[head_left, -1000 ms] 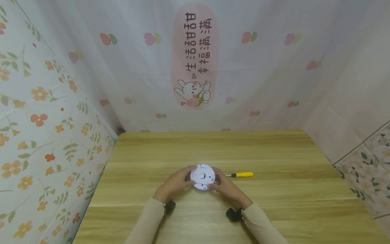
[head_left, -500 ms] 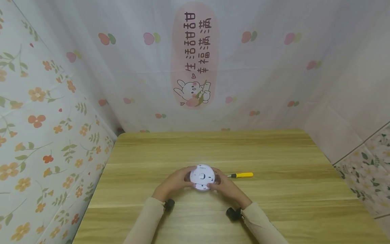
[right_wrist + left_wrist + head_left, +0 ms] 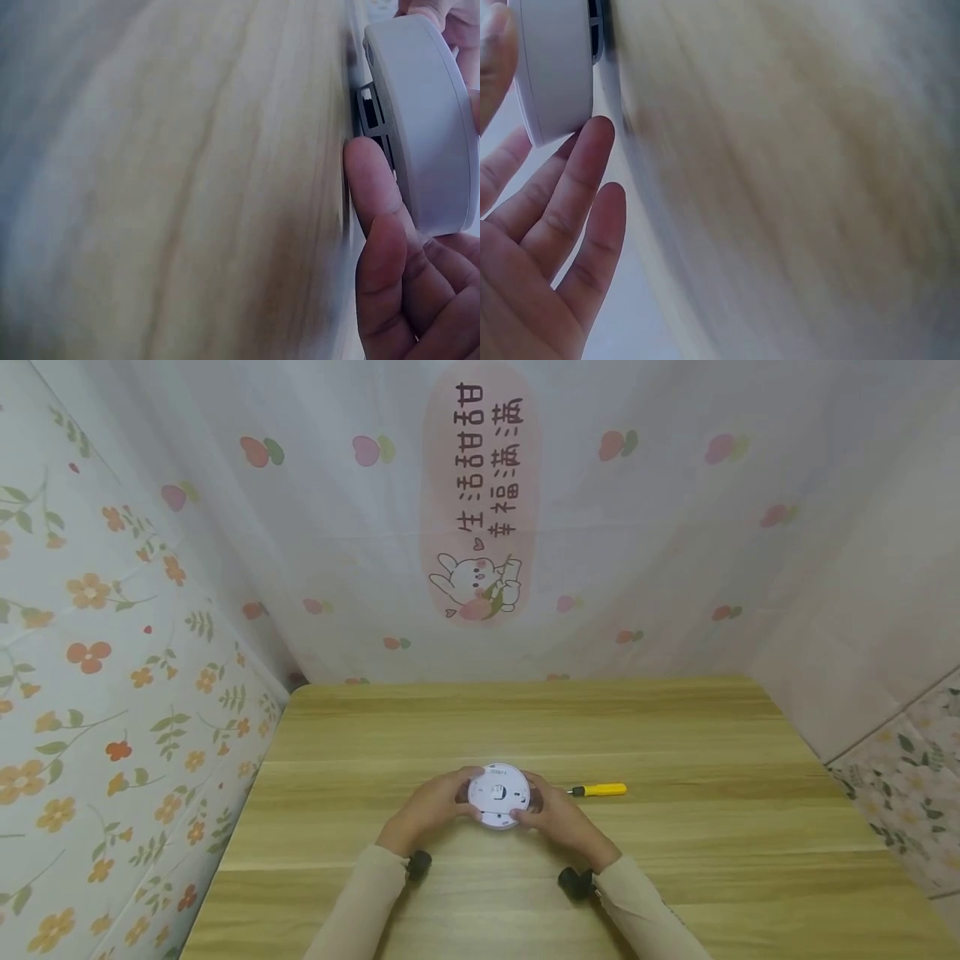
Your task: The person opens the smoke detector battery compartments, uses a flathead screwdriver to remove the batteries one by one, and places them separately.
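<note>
A round white smoke detector [image 3: 498, 781] is held between both hands near the middle of the table, its flat face with slots and small print turned up. My left hand [image 3: 433, 807] grips its left side, thumb on the near edge. From the right, my right hand [image 3: 561, 818] grips the opposite side, its thumb also at the near rim. In the right wrist view a grey vented part sticks out of the underside of the smoke detector [image 3: 431, 120], close above the tabletop. The left wrist view shows the side wall of the smoke detector [image 3: 555, 67] against the fingers.
A screwdriver [image 3: 603, 790] with a yellow handle lies on the wooden table [image 3: 375, 727] just right of my right hand, its tip hidden behind the hand. Patterned cloth hangs behind the table [image 3: 322, 527] and along the left side [image 3: 90, 710].
Both hands and the smoke detector stay almost where they were. The head view has shifted very slightly.
</note>
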